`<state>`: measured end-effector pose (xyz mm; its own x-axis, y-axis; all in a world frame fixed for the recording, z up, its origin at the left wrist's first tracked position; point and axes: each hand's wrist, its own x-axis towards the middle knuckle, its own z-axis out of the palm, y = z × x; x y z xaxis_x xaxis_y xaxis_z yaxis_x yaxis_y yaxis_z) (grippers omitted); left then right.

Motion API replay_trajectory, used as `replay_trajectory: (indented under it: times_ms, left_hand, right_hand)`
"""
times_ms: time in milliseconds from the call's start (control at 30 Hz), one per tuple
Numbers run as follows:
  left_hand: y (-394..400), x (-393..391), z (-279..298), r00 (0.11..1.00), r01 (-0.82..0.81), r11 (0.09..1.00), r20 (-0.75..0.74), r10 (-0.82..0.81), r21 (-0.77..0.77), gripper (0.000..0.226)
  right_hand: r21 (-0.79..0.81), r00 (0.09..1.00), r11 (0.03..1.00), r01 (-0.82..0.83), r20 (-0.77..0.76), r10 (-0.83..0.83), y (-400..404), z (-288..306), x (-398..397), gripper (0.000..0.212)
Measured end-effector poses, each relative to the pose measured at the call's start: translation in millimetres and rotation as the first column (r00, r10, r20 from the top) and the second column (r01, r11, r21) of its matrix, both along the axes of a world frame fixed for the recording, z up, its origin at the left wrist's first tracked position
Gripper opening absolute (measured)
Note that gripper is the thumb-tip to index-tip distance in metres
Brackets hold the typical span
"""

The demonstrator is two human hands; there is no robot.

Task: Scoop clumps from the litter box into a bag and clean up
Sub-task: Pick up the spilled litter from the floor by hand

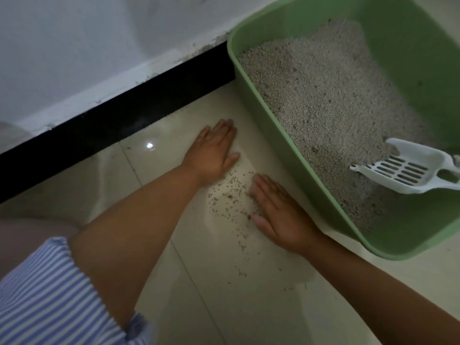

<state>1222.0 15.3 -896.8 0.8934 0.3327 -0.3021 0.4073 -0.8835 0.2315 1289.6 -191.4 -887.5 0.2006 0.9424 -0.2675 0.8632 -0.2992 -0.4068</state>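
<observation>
A green litter box [271, 125] stands on the tiled floor at the right, filled with grey litter [331, 100]. A white slotted scoop [400, 168] lies in the litter at the box's right side. Spilled litter grains [231, 197] are scattered on the floor left of the box. My left hand [214, 150] lies flat on the floor with straight fingers, just beyond the grains. My right hand [278, 210] lies flat too, its fingers against the right edge of the grains. Neither hand holds anything. No bag is in view.
A black baseboard [104, 120] runs along the white wall [87, 46] behind the floor. A loose trail of grains [242, 245] runs toward me on the tiles. My blue striped sleeve [49, 295] fills the lower left corner.
</observation>
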Motion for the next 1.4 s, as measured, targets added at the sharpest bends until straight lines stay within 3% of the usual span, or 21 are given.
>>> replay_trajectory:
  times_ms: [133,200,333,433,500,600,667,767,833,900,1000,1133,1233,1400]
  left_hand:
    - [-15.5,-31.9,-0.1,0.963,0.246,0.969,0.108,-0.247,0.028,0.071]
    - [-20.4,-45.8,-1.8,0.952,0.244,0.965,0.168,-0.257,0.094,0.069]
    - [-35.8,-72.7,-1.5,0.967,-0.085,0.993,0.248,0.064,0.077,0.066]
    - [-46.8,-85.2,-2.6,0.922,-0.352,0.935,0.162,0.352,-0.031,0.079]
    - [-49.5,-84.1,-5.0,0.904,-0.391,0.918,0.164,0.396,-0.06,0.084]
    - [-51.5,-79.0,-7.1,0.943,-0.265,0.958,0.18,0.281,-0.11,0.077]
    - [-54.2,-77.4,-7.7,0.957,-0.158,0.981,0.228,0.179,-0.11,0.074]
    - [-57.3,-77.6,-6.6,0.94,-0.157,0.982,0.29,0.18,-0.101,0.07]
    - [-59.5,-77.3,-5.5,0.927,-0.223,0.968,0.28,0.248,-0.118,0.071]
    - [-60.9,-76.7,-4.8,0.935,-0.247,0.96,0.23,0.271,-0.13,0.079]
    - [-60.7,-71.6,-4.2,0.958,-0.2,0.97,0.182,0.223,-0.134,0.08]
    - [-63.9,-60.9,-5.1,0.985,-0.029,0.992,0.163,0.048,-0.119,0.07]
    - [-66.1,-52.4,-4.0,0.986,0.048,0.993,0.165,-0.031,-0.103,0.07]
    - [-65.7,-44.1,-4.1,0.975,0.162,0.983,0.165,-0.146,-0.087,0.071]
  right_hand:
    - [0.058,0.99,0.989,0.138,-0.025,-0.136,15.7,-0.2,12.5,0.078]
    - [0.036,0.98,0.98,0.198,-0.016,-0.198,29.2,-3.7,13.6,0.083]
    - [-0.041,0.941,0.94,0.339,0.008,-0.339,53.7,-10.7,8.2,0.068]
    - [-0.024,0.98,0.98,0.198,0.024,-0.198,58.9,-7.4,9.0,0.076]
    - [-0.024,0.997,0.997,0.072,0.029,-0.071,51.2,-5.9,5.7,0.086]
    - [-0.002,0.994,0.996,-0.09,-0.07,0.089,34.2,-1.5,-7.3,0.082]
    - [0.072,0.99,0.989,-0.132,-0.041,0.136,24.0,1.5,-11.4,0.073]
    - [0.161,0.999,0.987,-0.006,0.046,-0.001,25.8,4.6,-2.8,0.072]
    - [0.067,0.987,0.985,0.157,0.004,-0.158,34.0,5.2,4.5,0.074]
    - [-0.052,0.98,0.979,0.199,0.012,-0.199,37.1,0.4,9.7,0.079]
    - [-0.088,0.999,0.995,0.04,0.026,-0.038,24.1,-1.6,0.8,0.09]
    - [-0.01,0.989,0.994,-0.109,-0.102,0.108,-18.7,0.6,-17.5,0.087]
    - [0.073,0.99,0.997,0.022,-0.143,-0.011,-51.2,4.6,-22.5,0.075]
    - [0.05,0.953,0.966,0.255,-0.185,-0.242,-95.4,12.3,-25.2,0.079]
